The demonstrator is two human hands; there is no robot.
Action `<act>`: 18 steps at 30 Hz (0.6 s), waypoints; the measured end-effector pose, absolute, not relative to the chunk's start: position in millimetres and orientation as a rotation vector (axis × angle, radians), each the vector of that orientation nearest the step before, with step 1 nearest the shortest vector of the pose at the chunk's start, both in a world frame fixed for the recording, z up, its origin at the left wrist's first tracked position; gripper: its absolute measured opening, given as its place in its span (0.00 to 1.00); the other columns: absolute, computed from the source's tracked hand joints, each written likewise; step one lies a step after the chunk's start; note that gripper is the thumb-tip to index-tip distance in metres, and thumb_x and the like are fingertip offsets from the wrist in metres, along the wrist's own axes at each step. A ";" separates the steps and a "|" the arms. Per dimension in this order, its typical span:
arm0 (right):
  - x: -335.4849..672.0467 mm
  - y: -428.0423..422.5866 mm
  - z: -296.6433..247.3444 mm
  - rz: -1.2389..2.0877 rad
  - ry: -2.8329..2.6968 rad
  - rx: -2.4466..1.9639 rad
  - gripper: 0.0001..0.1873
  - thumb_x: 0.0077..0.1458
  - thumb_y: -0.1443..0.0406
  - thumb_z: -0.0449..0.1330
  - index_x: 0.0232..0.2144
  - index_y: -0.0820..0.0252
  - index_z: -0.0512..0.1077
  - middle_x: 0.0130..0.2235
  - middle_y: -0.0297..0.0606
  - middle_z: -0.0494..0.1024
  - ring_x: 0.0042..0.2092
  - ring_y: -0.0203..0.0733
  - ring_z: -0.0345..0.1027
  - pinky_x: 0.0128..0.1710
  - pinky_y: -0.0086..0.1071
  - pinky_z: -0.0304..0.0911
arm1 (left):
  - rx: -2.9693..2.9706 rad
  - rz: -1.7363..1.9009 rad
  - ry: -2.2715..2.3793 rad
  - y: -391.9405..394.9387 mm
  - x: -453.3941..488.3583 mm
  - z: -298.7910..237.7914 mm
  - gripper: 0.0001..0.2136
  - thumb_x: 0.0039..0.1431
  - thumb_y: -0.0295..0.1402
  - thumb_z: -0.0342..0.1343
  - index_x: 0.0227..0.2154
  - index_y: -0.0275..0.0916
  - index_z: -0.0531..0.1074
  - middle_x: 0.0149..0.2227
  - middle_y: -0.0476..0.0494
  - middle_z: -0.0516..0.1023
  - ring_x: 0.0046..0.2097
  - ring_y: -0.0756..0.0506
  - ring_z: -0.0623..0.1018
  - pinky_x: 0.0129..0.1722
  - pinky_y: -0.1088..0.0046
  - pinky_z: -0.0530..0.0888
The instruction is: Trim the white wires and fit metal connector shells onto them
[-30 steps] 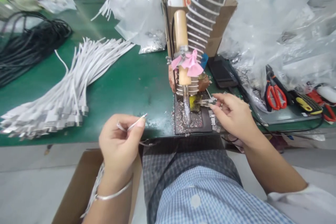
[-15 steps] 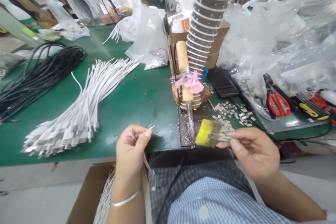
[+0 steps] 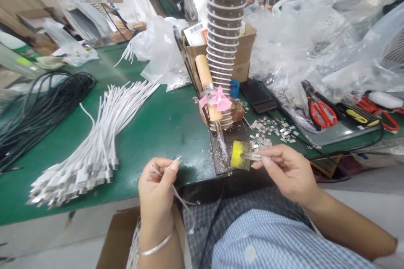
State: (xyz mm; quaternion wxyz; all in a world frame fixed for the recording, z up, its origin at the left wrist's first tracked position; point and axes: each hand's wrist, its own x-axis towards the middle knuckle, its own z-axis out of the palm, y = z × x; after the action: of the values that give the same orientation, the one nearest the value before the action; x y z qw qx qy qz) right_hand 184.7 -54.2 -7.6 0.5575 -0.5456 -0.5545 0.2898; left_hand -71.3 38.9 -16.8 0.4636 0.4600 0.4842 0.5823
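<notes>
From my remote seat, through the head camera, I see the soldering iron (image 3: 215, 113) slanting over the bench (image 3: 158, 130), wooden handle (image 3: 203, 70) up and away, metal tip down toward me. The relation I watch is how that tip sits between the two hands. The right hand (image 3: 292, 173) is the nearer: its fingers pinch a narrow metal clip (image 3: 251, 156) lying almost crosswise to me, and the clip's left end bears a yellow pad (image 3: 237, 154) just right of the tip. I can't make out whether pad and tip touch. The left hand (image 3: 158, 183) is left of the tip, a stretch of bench between; its thumb and forefinger are closed on a white cable (image 3: 180, 198). The cable's short end points up and right, roughly toward the iron; the rest hangs below the hand. Beyond the right hand, small metal connectors (image 3: 261, 127) lie strewn on the bench.
</notes>
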 end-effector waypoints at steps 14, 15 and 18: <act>180.0 -34.7 -6.4 1.274 -0.814 -1.107 0.15 0.53 0.56 0.63 0.33 0.63 0.69 0.27 0.40 0.82 0.15 0.24 0.44 0.15 0.23 0.38 | 1.175 1.456 1.165 39.1 -68.0 -12.8 0.08 0.45 0.29 0.65 0.24 0.36 0.69 0.15 0.59 0.59 0.17 0.56 0.56 0.18 0.80 0.54; 180.0 -35.4 -6.7 1.273 -0.813 -1.110 0.15 0.53 0.56 0.63 0.33 0.63 0.69 0.27 0.40 0.82 0.15 0.24 0.44 0.15 0.23 0.38 | 1.173 1.460 1.163 39.2 -67.9 -12.6 0.08 0.45 0.29 0.65 0.23 0.36 0.69 0.14 0.59 0.60 0.16 0.56 0.56 0.18 0.80 0.54; 180.4 -37.4 -7.2 1.255 -0.827 -1.124 0.14 0.54 0.57 0.62 0.34 0.63 0.69 0.27 0.40 0.82 0.16 0.25 0.46 0.14 0.23 0.40 | 1.165 1.473 1.156 39.4 -67.4 -12.0 0.08 0.44 0.28 0.65 0.23 0.36 0.70 0.14 0.59 0.60 0.16 0.57 0.56 0.17 0.80 0.53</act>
State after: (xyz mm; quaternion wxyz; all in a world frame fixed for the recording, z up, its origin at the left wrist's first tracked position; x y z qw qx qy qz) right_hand 180.4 -37.4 -7.2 0.5912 -0.4829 -0.3555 0.5393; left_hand -67.4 39.4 -12.0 0.4516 0.4713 0.4677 0.5960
